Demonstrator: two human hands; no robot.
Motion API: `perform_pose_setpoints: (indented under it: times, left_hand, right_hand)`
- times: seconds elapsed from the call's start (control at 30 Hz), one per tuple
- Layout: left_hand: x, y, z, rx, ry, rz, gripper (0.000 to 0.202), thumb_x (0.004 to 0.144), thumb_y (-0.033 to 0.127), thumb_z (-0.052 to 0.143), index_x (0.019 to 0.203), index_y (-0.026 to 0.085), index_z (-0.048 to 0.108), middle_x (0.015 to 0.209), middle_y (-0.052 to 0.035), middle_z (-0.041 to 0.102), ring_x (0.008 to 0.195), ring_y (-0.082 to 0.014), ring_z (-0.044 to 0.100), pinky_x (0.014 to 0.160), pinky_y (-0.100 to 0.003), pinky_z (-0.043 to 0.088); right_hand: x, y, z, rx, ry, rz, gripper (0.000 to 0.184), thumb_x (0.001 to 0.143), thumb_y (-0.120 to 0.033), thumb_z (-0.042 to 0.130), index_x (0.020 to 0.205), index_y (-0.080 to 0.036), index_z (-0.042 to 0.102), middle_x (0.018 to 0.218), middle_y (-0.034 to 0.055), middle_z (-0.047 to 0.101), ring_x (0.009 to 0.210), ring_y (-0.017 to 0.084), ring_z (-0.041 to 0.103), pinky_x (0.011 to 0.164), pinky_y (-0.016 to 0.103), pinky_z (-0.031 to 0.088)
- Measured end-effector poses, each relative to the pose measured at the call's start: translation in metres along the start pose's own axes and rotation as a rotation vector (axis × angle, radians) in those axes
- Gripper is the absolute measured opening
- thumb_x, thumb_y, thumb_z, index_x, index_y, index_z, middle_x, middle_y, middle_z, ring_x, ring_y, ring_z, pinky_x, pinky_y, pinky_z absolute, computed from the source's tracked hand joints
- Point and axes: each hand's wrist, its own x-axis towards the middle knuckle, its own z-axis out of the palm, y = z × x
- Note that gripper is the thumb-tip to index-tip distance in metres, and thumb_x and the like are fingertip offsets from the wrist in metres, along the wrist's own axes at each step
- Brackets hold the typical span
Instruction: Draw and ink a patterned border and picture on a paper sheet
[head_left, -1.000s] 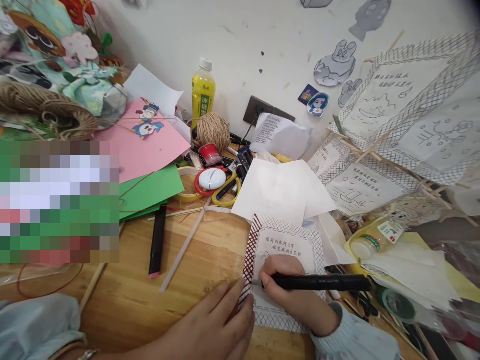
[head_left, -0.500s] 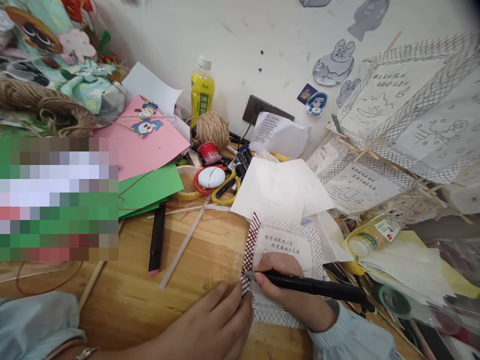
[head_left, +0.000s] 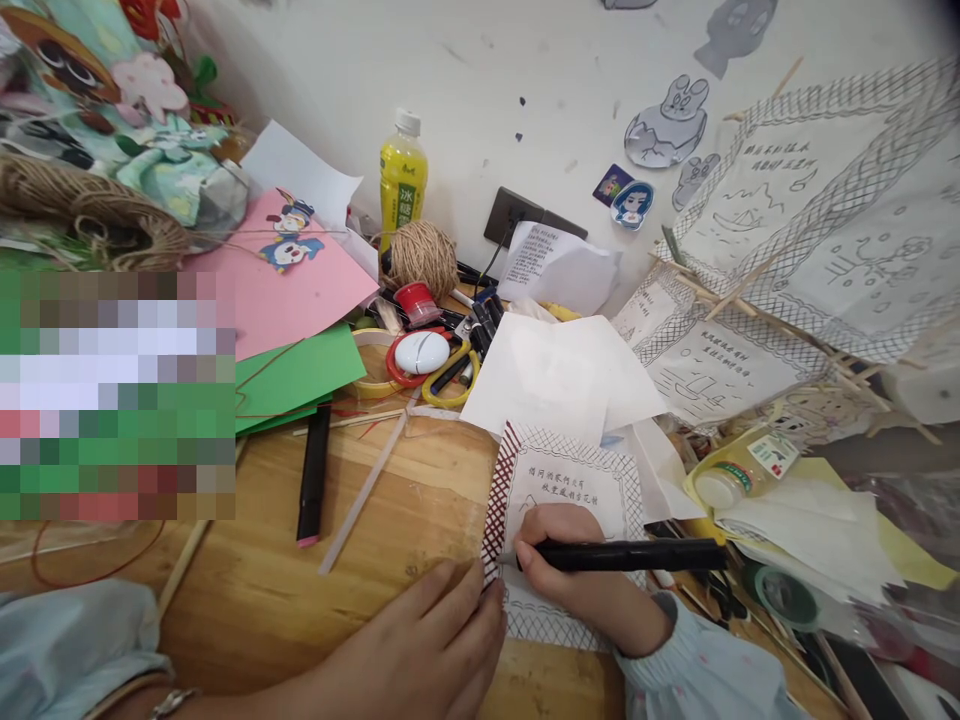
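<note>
wooden desk (head_left: 262, 600), yellow-drink bottle (head_left: 403, 185) upright, black marker (head_left: 630, 555) in right hand (head_left: 585, 598)

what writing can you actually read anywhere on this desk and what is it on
"冰糖" on the yellow bottle label; the rest is too small.
"借问酒家何处有" and "牧童遥指杏花村", as far as the handwriting can be made out, on the bordered paper under the right hand, which holds the black marker.
Kite sheets, folded note, small lying bottle: writing too small to read.
</note>
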Motion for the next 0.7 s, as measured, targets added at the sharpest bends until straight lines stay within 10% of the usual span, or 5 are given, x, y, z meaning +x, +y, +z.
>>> perform_pose_setpoints:
  times: [0.7]
  left_hand:
    - [-0.0038, -0.0008, 0.0017, 0.005, 0.053, 0.026, 0.03, 0.089, 0.034, 0.05, 0.1, 0.013, 0.067, 0.113, -0.0123, 0.065, 0.108, -0.0252, 0.055, 0.096, -0.042, 0.038]
  right_hand:
    - [0.0001, -0.0049, -0.0021, 0.095, -0.032, 0.016, 0.021, 0.083, -0.025, 0.053, 0.063, -0.019, 0.057, 0.055, -0.0011, 0.06, 0.05, 0.01, 0.052, 0.049, 0.02, 0.041]
